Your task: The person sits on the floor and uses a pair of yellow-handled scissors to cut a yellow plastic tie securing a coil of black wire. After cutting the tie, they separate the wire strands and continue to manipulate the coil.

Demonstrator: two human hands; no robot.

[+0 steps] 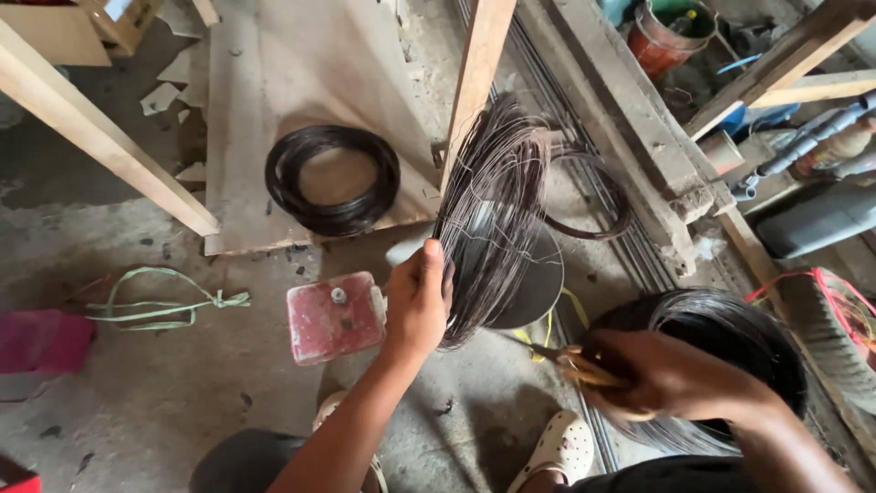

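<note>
While the view is looking straight down at a concrete floor, these lines are listing what is showing.

left hand: left hand (417, 306) is clenching around the lower edge of a wire bundle (493, 215), thumb side up, holding it upright over the floor.
wire bundle: thin dark wires are fanning out in a loose loop, standing on edge, leaning against a wooden post (477, 78) at the top.
right hand: right hand (662, 374) is gripping pliers (570, 363) with yellowish handles, fingers closed, jaws pointing left toward the bundle's bottom.
big coil: big coil (730, 342) of the same dark wire is lying just behind the right hand, partly hidden by hand and forearm.
black coil: black coil (333, 180) is lying flat on a board (274, 100), well apart from both hands.
ring: thin wire ring (593, 196) is lying on the floor just right of the bundle.
disc: grey disc (534, 283) is sitting under the bundle, partly covered by it.
red block: red block (335, 316) with a bolt on top is sitting on the floor just left of the left hand.
green strap: green strap (160, 303) is lying looped on the floor, far left.
sandals: pale sandals (558, 447) are showing at the bottom edge, between the arms.
bucket: red bucket (669, 36) is standing at the top right, far from the hands.
</note>
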